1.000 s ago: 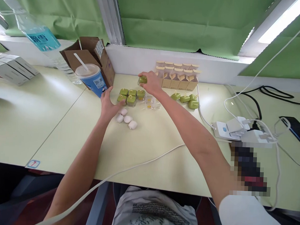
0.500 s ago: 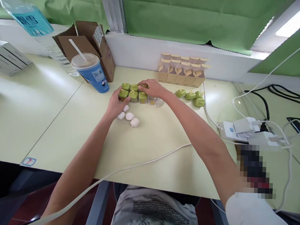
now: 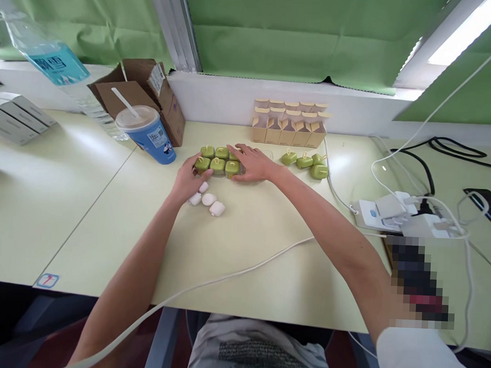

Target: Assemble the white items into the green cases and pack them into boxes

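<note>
Several small green cases (image 3: 218,160) stand in two tight rows on the pale desk (image 3: 106,216). My left hand (image 3: 187,182) rests at their left end, thumb against the front left case. On the right end of the group lies my right hand (image 3: 252,163), fingers stretched flat and together over it. Whether anything is under that palm I cannot see. Three white oval pieces (image 3: 208,200) lie just in front of the green cases, beside my left hand.
Three more green cases (image 3: 307,162) lie to the right. Tan cartons (image 3: 288,126) line the back wall. A blue cup with straw (image 3: 148,132), a cardboard box (image 3: 146,90) and a water bottle (image 3: 59,70) stand at left. Chargers and cables (image 3: 399,212) crowd the right.
My right hand carried a green case down from mid-air, set it among the rows, then flattened over the group's right end. My left hand moved up against the left end.
</note>
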Motion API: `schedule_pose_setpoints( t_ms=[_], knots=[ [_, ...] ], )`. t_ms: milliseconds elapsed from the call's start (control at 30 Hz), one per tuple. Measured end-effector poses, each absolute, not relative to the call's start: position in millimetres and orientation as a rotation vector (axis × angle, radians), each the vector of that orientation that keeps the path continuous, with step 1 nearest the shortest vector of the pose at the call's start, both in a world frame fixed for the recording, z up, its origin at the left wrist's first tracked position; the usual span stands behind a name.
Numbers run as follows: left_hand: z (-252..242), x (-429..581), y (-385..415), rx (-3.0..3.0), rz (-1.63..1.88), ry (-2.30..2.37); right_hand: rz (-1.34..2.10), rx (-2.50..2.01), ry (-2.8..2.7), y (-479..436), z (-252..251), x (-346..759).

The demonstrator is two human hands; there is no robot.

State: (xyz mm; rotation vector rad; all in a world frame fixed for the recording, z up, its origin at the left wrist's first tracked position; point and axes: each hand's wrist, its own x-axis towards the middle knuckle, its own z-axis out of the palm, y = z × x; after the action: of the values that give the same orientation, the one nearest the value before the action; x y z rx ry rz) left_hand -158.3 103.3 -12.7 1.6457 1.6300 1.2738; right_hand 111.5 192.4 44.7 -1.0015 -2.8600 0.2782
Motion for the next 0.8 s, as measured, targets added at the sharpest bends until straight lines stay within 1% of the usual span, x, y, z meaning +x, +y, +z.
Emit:
schedule_pose_setpoints(
  t_ms=[200,333,467,633,733,800],
  knots=[
    [13.9,-162.7,112.3,1.515,1.152,1.468,0.305,-1.057,-2.887,192.1,52.9,101.0],
    [31.2,-166.7,117.0,1.57,1.011,1.51,0.333,-1.059,-2.904,197.2,57.9,92.4],
    [34.6,-160.2,120.1,1.615,1.031,1.593,0.296,-1.008,-2.879,201.7,56.6,99.6],
    [30.9,-148.4,123.4,1.706,1.026,1.63,0.344,-1.045,-2.805,199.5,51.8,109.2],
    [38.1,-148.4,119.2,1.715,0.978,1.595,0.346,-1.066,-2.767,195.8,56.6,115.1],
    [46.9,-154.8,105.5,1.779,0.988,1.59,0.313,-1.073,-2.644,193.4,65.0,133.1]
  ],
)
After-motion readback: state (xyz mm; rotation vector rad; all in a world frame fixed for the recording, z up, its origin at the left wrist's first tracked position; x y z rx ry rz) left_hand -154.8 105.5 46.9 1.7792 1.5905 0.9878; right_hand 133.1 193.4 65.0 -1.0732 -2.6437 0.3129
